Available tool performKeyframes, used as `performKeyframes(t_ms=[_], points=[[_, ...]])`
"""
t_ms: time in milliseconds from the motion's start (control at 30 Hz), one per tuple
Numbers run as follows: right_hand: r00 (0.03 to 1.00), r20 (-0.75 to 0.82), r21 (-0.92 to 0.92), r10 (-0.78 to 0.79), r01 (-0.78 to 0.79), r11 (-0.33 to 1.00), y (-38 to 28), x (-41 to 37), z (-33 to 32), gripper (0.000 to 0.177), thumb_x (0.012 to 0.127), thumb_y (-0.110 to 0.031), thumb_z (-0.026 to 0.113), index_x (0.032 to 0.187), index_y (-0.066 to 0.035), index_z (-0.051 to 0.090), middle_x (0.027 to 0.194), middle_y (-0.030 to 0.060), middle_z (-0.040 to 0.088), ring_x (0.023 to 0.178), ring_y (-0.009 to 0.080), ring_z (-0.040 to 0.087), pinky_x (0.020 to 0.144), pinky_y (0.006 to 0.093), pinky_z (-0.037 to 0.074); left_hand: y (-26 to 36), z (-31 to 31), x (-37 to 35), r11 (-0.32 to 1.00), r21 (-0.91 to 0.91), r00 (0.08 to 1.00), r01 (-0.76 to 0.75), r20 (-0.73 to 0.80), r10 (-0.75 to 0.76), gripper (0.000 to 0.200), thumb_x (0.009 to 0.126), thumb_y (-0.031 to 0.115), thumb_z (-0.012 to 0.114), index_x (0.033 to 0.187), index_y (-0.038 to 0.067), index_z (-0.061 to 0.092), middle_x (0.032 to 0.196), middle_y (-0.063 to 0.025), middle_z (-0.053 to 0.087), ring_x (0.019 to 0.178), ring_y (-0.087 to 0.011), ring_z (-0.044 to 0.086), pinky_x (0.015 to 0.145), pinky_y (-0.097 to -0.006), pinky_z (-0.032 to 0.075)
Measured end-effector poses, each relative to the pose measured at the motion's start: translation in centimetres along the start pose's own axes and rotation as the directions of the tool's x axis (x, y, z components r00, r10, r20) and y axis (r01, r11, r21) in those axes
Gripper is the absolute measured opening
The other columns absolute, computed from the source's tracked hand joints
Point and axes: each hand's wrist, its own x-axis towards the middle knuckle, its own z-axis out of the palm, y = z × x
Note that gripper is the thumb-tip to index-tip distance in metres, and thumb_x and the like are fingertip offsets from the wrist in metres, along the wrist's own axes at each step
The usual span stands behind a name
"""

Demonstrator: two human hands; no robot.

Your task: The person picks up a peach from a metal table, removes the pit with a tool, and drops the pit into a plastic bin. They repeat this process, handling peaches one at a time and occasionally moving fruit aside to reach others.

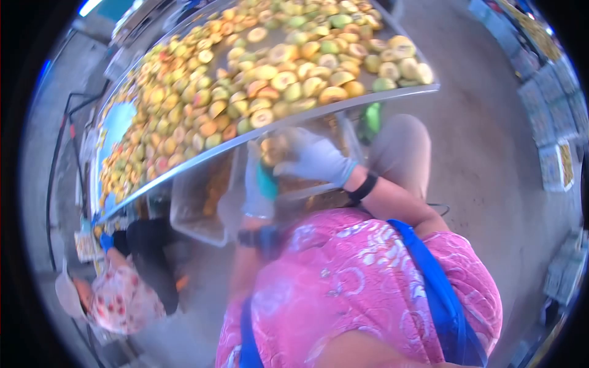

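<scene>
– Fruit (272, 151): where is it held?
– It is gripped in the gloved right hand (316, 161), just below the rim of the counter (343, 105) and above a clear bin (199, 211).
– And the left hand (256, 187)?
– It is closed round a teal tool (267, 181), perhaps a knife or peeler; the blur does not allow it to be told. The tool is set against the fruit.
– Which step is judged to be in hand?
– Trimming or peeling of a single fruit, it would seem, with the work about midway on that piece.
– What is called for by the next move?
– A firm hold by the right hand, the fruit turned a little at a time, and the tool kept off the glove. The bin should be kept under the work so that scraps are caught.
– What can be counted?
– One fruit in hand, one tool, two gloved hands, one bin, one counter. The heap (276, 67) spread over the counter cannot be counted; dozens are seen. One other person (116, 297) is seated at the far end.
</scene>
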Motion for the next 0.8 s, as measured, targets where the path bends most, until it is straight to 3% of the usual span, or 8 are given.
performKeyframes(t_ms=[100, 233, 300, 367, 433, 533, 600, 800], points=[[0.995, 0.053, -0.105, 0.088, -0.082, 0.991, -1.0, -0.2, -1.6, 0.066, 0.074, -0.040, 0.075, 0.125, -0.009, 0.047, 0.117, 0.0230, 0.051, 0.099, 0.0427, 0.058, 0.082, 0.0477, 0.049, -0.3, 3.3, -0.1, 0.999, 0.051, 1.000, 0.006, -0.026, -0.005, 0.050, 0.097, 0.042, 0.051, 0.130, 0.005, 0.049, 0.119, -0.0054, 0.058, 0.106, -0.0177, 0.057, 0.088, -0.0319, 0.050], [0.994, -0.095, -0.198, -0.054, 0.034, 0.980, -0.1, -0.4, -4.5, 0.056, 0.072, -0.043, 0.075, 0.111, -0.009, 0.053, 0.109, 0.0195, 0.052, 0.098, 0.0381, 0.057, 0.079, 0.0454, 0.051, -0.4, 5.1, 1.1, 0.994, 0.084, 0.993, 0.072, 0.085, -0.079, 0.049, 0.098, 0.041, 0.051, 0.132, 0.006, 0.048, 0.119, -0.0055, 0.058, 0.105, -0.0190, 0.057, 0.088, -0.0334, 0.051], [0.955, -0.187, -0.437, -0.230, 0.129, 0.890, 4.2, 0.2, -6.4, 0.048, 0.072, -0.037, 0.075, 0.108, -0.011, 0.055, 0.105, 0.0159, 0.053, 0.100, 0.0342, 0.055, 0.079, 0.0439, 0.051, -0.1, 5.8, 1.2, 0.984, 0.154, 0.994, 0.091, 0.041, -0.098, 0.057, 0.098, 0.046, 0.048, 0.137, 0.005, 0.041, 0.125, -0.0122, 0.055, 0.109, -0.0218, 0.057, 0.088, -0.0362, 0.052], [0.946, -0.266, -0.560, -0.185, 0.004, 0.828, 6.6, 0.1, -10.7, 0.046, 0.072, -0.033, 0.075, 0.107, -0.012, 0.055, 0.103, 0.0136, 0.055, 0.097, 0.0326, 0.056, 0.078, 0.0434, 0.052, 0.5, 5.1, 1.0, 0.982, 0.176, 0.996, 0.068, 0.048, -0.078, 0.058, 0.097, 0.044, 0.051, 0.137, 0.004, 0.041, 0.121, -0.0133, 0.057, 0.106, -0.0222, 0.058, 0.084, -0.0361, 0.052], [0.904, -0.428, -0.435, -0.013, -0.193, 0.880, 6.2, -0.6, -15.1, 0.047, 0.072, -0.031, 0.075, 0.110, -0.013, 0.056, 0.102, 0.0127, 0.057, 0.098, 0.0320, 0.058, 0.078, 0.0431, 0.052, 1.3, 4.2, 0.6, 0.927, 0.372, 0.993, -0.057, -0.072, 0.090, 0.056, 0.096, 0.043, 0.053, 0.136, 0.006, 0.044, 0.117, -0.0120, 0.060, 0.104, -0.0216, 0.060, 0.082, -0.0347, 0.052], [0.896, -0.440, -0.415, 0.064, -0.266, 0.870, 7.4, -1.1, -19.5, 0.053, 0.071, -0.032, 0.074, 0.116, -0.013, 0.055, 0.107, 0.0140, 0.057, 0.098, 0.0332, 0.059, 0.079, 0.0422, 0.052, 2.3, -0.3, 1.4, 0.879, 0.418, 0.946, -0.229, -0.116, 0.302, 0.044, 0.095, 0.031, 0.058, 0.132, 0.007, 0.050, 0.115, -0.0077, 0.060, 0.101, -0.0165, 0.060, 0.085, -0.0306, 0.049], [0.877, -0.480, -0.654, 0.005, -0.361, 0.665, 10.9, -1.6, -21.2, 0.058, 0.071, -0.032, 0.074, 0.122, -0.014, 0.055, 0.109, 0.0150, 0.058, 0.098, 0.0340, 0.060, 0.080, 0.0434, 0.052, 3.8, -0.4, 1.2, 0.837, 0.502, 0.889, -0.217, -0.252, 0.382, 0.039, 0.094, 0.018, 0.059, 0.130, 0.007, 0.052, 0.116, -0.0039, 0.059, 0.103, -0.0108, 0.057, 0.089, -0.0280, 0.045], [0.928, -0.349, -0.712, 0.134, -0.355, 0.605, 11.6, -1.6, -21.8, 0.054, 0.070, -0.037, 0.074, 0.116, -0.012, 0.061, 0.108, 0.0154, 0.059, 0.102, 0.0340, 0.057, 0.085, 0.0453, 0.048, 5.9, -2.4, 2.4, 0.585, 0.760, 0.833, -0.282, -0.107, 0.542, 0.040, 0.093, 0.012, 0.058, 0.131, 0.000, 0.050, 0.122, -0.0072, 0.056, 0.106, -0.0121, 0.054, 0.090, -0.0246, 0.044]])
